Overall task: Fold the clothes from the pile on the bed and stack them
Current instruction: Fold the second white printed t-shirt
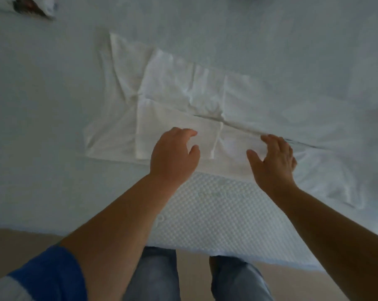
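1. A white garment (179,101) lies spread flat on the bed (42,105), partly folded, with several overlapping layers and creases; its near edge is close to the near edge of the bed.
2. The left hand (174,157) is over the near part of the white garment, a little left of the middle crease. Its fingers are relaxed and slightly bent, thumb apart, and it pinches nothing. Whether it touches the cloth or only hovers, I cannot tell.
3. The right hand (272,161) is over the near right part of the white garment, with fingers spread and mostly straight; it grips nothing, and the fingertips seem to reach a fold line.
4. Between the white garment and the bed's near edge a quilted white cloth (216,213) with a dotted texture lies flat.
5. Far from the white garment, at the far left corner of the bed, there is a small dark, blurred object (27,6).
6. The person wears a blue sleeve (49,276) and jeans (153,279).
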### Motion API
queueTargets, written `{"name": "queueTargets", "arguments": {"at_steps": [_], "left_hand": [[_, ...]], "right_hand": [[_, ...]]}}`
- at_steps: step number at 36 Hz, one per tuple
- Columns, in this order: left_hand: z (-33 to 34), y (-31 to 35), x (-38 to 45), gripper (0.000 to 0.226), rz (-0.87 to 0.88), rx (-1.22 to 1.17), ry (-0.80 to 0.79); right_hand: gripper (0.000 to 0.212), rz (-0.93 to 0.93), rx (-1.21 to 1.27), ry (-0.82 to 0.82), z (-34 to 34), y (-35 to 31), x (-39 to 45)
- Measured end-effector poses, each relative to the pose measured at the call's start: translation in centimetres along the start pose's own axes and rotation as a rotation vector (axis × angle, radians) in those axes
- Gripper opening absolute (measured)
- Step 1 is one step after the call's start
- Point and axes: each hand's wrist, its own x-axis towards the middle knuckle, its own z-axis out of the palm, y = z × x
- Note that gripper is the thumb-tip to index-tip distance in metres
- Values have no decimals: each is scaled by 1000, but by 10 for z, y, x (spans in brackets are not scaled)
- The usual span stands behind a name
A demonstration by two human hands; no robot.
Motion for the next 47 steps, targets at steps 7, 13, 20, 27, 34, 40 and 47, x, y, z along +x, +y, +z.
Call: {"name": "queueTargets", "arguments": {"at_steps": [7,13,20,27,34,40,47], "left_hand": [[80,91,16,41,261,113,-129],[139,136,29,53,345,320,-101],[186,165,44,30,339,424,-115],[200,173,61,20,261,482,-81],[200,179,69,16,173,397,-134],[187,177,66,17,179,198,-136],[144,165,65,10,-149,-230,-74]], "right_hand": [[55,361,55,87,-51,141,18],[73,557,214,170,-67,214,53],[86,738,360,169,-72,255,85],[71,635,395,114,-79,280,98],[41,522,501,102,-83,289,99],[18,349,583,125,-103,277,94],[19,108,516,185,-130,186,63]]}}
